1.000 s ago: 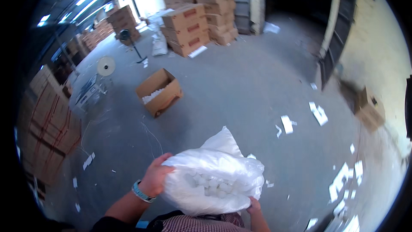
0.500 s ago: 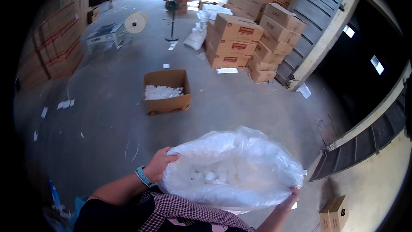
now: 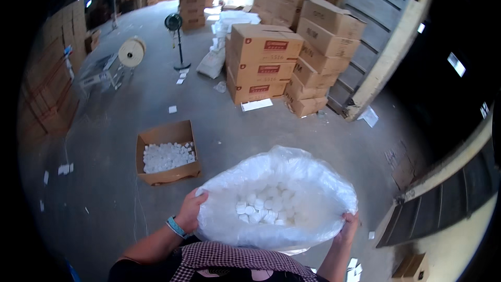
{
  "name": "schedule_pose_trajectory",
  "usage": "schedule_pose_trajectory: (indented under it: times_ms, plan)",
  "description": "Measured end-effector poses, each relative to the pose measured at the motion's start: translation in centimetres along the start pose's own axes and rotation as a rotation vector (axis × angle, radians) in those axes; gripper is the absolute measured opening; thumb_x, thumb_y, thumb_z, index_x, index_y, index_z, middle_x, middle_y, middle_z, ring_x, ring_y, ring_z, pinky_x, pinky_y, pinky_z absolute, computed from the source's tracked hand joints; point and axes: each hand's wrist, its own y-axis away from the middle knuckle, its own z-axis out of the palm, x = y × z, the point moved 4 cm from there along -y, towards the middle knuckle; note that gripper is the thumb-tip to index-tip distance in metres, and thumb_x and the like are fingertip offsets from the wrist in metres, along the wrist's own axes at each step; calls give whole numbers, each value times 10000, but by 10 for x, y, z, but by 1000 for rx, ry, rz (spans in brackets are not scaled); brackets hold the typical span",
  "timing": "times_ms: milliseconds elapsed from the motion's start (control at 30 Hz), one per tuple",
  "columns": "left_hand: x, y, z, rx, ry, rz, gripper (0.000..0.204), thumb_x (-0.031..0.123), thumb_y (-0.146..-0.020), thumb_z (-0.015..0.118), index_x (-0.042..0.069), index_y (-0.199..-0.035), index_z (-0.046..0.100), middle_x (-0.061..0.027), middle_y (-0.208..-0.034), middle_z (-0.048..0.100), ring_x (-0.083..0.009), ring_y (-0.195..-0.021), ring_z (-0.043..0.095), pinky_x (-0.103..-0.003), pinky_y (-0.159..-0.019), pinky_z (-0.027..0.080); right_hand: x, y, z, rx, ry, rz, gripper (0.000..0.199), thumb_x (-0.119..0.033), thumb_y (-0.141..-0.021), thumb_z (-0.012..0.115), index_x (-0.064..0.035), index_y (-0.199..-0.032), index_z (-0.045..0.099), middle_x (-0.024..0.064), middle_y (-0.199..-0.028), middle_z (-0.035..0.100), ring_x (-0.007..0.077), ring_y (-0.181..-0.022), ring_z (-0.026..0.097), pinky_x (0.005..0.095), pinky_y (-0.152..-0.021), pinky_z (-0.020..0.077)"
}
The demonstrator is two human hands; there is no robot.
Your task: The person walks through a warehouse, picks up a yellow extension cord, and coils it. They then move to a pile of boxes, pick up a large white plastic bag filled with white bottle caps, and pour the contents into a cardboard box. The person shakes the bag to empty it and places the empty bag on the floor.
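Observation:
A large clear plastic bag (image 3: 292,164) is held with its mouth spread wide in front of my body. Small white round caps or lids (image 3: 263,209) lie in a heap inside it. My left hand (image 3: 192,210) grips the bag's rim at its left end, thumb over the edge. The opposite end of the rim is in my right hand (image 3: 348,225), fingers closed on the film. Ahead and to the left, an uncovered cardboard box (image 3: 169,176) on the floor holds many similar white pieces (image 3: 169,156). The bag's underside is hidden.
Stacked cartons (image 3: 266,52) stand ahead, beside a metal door (image 3: 373,21). A pedestal fan (image 3: 177,42), a large reel (image 3: 131,52) and a white sack (image 3: 211,62) are farther off. Wrapped cartons (image 3: 49,94) line the left. Another carton (image 3: 412,269) sits at lower right.
The uncovered box now appears nearer and farther left, as the view has moved forward. More white pieces show inside the bag. Both hands keep their hold on its rim.

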Motion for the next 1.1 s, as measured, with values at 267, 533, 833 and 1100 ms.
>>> schedule_pose_trajectory:
  times_ms: [267, 533, 833, 1100]
  plan:
    - [78, -202, -4, 130, 98, -85, 327, 171, -941, 463, -1, -1219, 473, -126, -1124, 579, -226, -999, 578, -366, -882, 470, 66, -254, 157, -160, 84, 141, 557, 21, -558, 418, 35, -1100, 551, 116, -984, 610, 250, -895, 603, 340, -826, 491]
    - [138, -412, -55, 341, 172, -120, 290, 169, -937, 475, 14, -1183, 482, -102, -1065, 587, -187, -919, 572, -321, -812, 479, 183, -452, 329, -144, 339, 203, 509, -35, -578, 465, 29, -1076, 545, 88, -933, 603, 191, -842, 585, 304, -745, 488]
    - [149, -646, -148, 622, 195, 88, 278, 139, -925, 484, 25, -1177, 462, -88, -1071, 573, -175, -948, 560, -308, -827, 462, 382, -663, 498, -385, 567, 328, 488, 4, -563, 473, 47, -1039, 575, 84, -932, 614, 185, -847, 586, 281, -761, 461]
    - [80, -804, -308, 883, 261, 110, 322, 142, -911, 498, 23, -1204, 437, -102, -1089, 564, -200, -976, 552, -315, -872, 432, 631, -800, 590, -670, 893, 364, 446, -3, -597, 538, 30, -1037, 603, 69, -864, 633, 161, -764, 587, 296, -708, 473]
